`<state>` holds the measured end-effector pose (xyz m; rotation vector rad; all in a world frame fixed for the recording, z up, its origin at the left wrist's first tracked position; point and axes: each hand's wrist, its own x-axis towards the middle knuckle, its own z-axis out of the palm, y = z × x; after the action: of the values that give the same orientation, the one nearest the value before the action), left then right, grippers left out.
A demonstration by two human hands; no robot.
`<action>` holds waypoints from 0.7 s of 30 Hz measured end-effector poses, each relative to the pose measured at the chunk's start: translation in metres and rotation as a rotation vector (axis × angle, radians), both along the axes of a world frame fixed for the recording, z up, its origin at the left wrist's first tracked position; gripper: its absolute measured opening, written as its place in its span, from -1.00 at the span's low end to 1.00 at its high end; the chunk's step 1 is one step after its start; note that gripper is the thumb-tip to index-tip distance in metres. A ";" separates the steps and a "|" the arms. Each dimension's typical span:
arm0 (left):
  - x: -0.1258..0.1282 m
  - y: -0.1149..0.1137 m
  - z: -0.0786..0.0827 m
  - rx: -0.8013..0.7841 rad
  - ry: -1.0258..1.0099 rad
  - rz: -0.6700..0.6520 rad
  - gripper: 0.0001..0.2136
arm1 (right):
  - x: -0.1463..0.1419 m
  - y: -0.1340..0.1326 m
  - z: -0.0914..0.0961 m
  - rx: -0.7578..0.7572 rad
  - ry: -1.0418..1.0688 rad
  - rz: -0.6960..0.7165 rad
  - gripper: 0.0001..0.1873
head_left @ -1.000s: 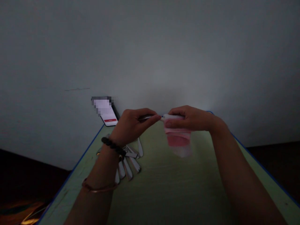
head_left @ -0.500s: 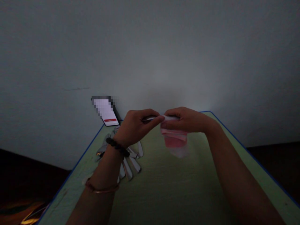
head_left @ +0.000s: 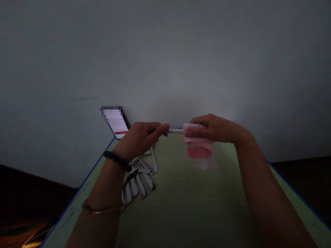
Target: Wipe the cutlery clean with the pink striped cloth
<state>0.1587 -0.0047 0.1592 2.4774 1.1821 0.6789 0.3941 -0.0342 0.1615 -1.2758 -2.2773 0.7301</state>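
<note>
Utensil: holding it above the tabletop, pinching with closed fingers of left hand, clasping cloth around it with curled fingers of right hand, probably best rubbing evenly.

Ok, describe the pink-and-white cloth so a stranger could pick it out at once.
Find the green table with the blue edge, before the grey wall. Over its far end, the right hand grips the cloth, just where a slim pale utensil reaches across from the left hand. Unlike the metal cutlery lying on the table, it hangs in soft folds of pink and white.
</note>
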 end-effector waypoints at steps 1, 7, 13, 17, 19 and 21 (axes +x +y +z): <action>-0.001 0.000 0.000 -0.026 0.006 -0.002 -0.62 | 0.000 0.000 0.000 0.003 -0.003 -0.002 -0.55; 0.006 -0.005 0.003 0.009 0.071 -0.004 -0.62 | -0.004 0.002 -0.002 0.016 -0.012 0.003 -0.56; 0.018 -0.006 0.004 0.078 0.146 -0.066 -0.62 | -0.014 0.005 -0.005 0.039 -0.024 0.083 -0.60; 0.019 -0.004 0.003 0.083 0.136 -0.090 -0.60 | -0.017 0.007 -0.005 0.071 -0.045 0.092 -0.61; 0.017 -0.004 0.003 0.062 0.116 -0.097 -0.60 | -0.016 0.007 -0.005 0.063 -0.046 0.095 -0.61; 0.014 -0.004 0.002 0.036 0.087 -0.091 -0.61 | -0.013 0.006 -0.005 0.036 -0.037 0.097 -0.59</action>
<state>0.1729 -0.0090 0.1617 2.5971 1.0886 0.5780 0.3811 -0.0281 0.1564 -1.1781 -2.3854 0.7003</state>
